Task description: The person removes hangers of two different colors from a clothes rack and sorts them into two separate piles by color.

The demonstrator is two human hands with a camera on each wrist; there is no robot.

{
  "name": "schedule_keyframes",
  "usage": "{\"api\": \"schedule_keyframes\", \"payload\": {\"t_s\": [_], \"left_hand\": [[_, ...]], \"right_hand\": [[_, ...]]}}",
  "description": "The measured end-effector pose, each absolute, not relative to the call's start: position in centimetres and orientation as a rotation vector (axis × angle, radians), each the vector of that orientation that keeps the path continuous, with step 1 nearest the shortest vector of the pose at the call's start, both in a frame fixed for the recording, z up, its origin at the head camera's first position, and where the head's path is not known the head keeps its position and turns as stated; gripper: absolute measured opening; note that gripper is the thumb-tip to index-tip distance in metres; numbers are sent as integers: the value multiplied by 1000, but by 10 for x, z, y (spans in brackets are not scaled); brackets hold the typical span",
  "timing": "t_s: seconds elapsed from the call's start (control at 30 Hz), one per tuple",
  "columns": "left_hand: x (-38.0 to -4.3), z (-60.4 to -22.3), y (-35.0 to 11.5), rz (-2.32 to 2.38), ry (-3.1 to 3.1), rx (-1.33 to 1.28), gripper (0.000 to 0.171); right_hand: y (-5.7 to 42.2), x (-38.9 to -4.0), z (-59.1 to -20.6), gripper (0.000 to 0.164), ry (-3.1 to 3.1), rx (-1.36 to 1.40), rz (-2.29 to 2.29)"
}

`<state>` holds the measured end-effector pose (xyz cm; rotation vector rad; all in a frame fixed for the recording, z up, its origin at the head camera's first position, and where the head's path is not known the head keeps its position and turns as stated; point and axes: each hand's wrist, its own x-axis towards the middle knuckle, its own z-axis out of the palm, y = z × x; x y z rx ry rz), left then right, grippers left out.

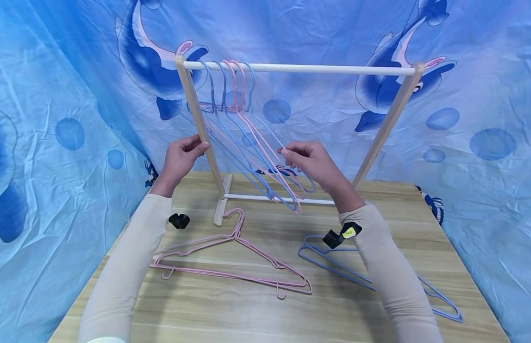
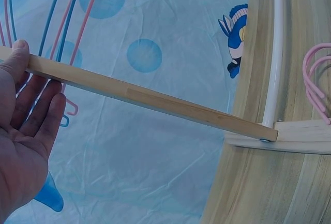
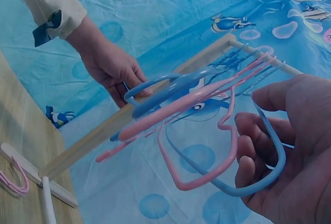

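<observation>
My left hand (image 1: 181,157) grips the left wooden post (image 1: 198,119) of a small clothes rack, thumb in front and fingers behind it. From the rack's white rod (image 1: 299,69), several blue and pink hangers hang bunched near that post. At the right side of this bunch, my right hand (image 1: 310,159) pinches the outermost blue hanger (image 3: 282,157) by its sloping shoulder, the bend of its end lying within the palm. A pink hanger (image 3: 176,107) hangs just beside it, between the two hands.
On the wooden table (image 1: 256,324) lie stacked pink hangers (image 1: 237,233) in front of the rack. Blue hangers (image 1: 334,269) lie at the right, partly under my right forearm. A white lower bar (image 1: 316,201) joins the rack's feet, and a blue dolphin-print curtain (image 1: 308,28) surrounds the table.
</observation>
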<state>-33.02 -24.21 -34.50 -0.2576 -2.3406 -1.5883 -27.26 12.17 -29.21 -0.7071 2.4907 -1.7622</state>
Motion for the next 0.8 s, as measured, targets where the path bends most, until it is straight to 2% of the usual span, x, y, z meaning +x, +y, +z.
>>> {"api": "schedule_keyframes", "payload": {"t_s": [0.8], "left_hand": [[-328, -344, -242, -1600, -2363, -243, 55]], "right_hand": [[129, -268, -281, 26, 2572, -805, -1935]]}}
